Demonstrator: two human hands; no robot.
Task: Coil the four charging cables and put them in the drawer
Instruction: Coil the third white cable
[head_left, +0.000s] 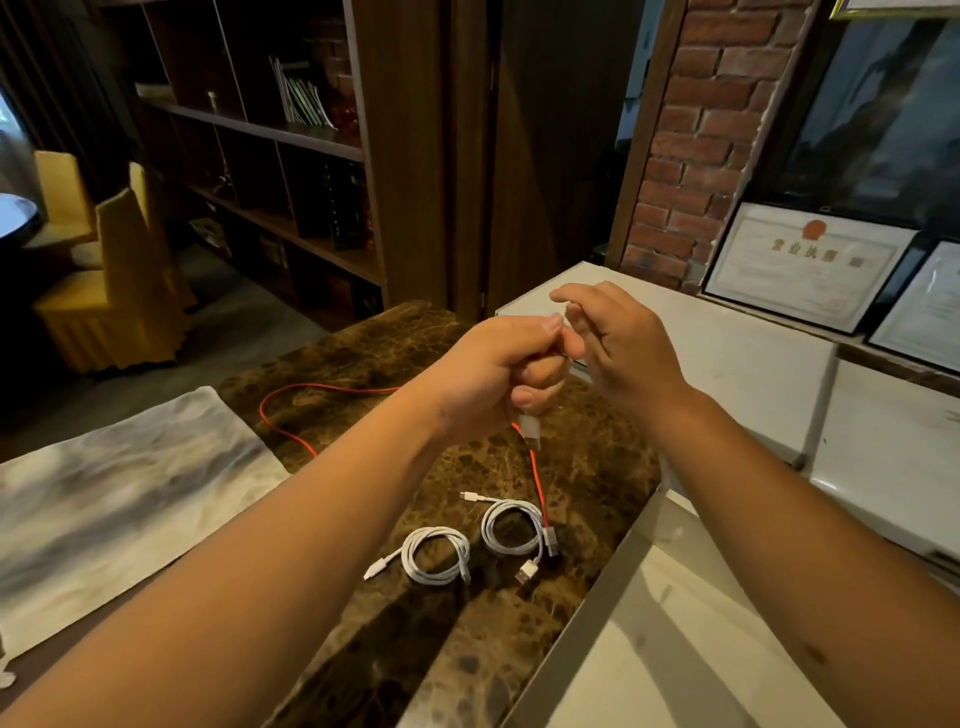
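My left hand (498, 374) is a fist that grips a white cable, whose white plug (530, 431) sticks out below the fingers. My right hand (618, 343) is right beside it, fingers curled and pinching a strand of that cable by the left thumb. On the brown marble counter (597, 467) lie two coiled white cables, one on the left (436, 553) and one on the right (511, 527). An uncoiled red cable (291, 431) loops across the counter under my hands and ends in a grey plug (550, 540). The open drawer (587, 613), pale inside, is at lower right.
A grey-white cloth (114, 493) covers the counter at left. White cabinets (753, 374) stand to the right, with framed certificates (800, 265) leaning against a brick wall. Dark bookshelves (291, 171) and yellow-covered chairs (119, 270) stand beyond the counter.
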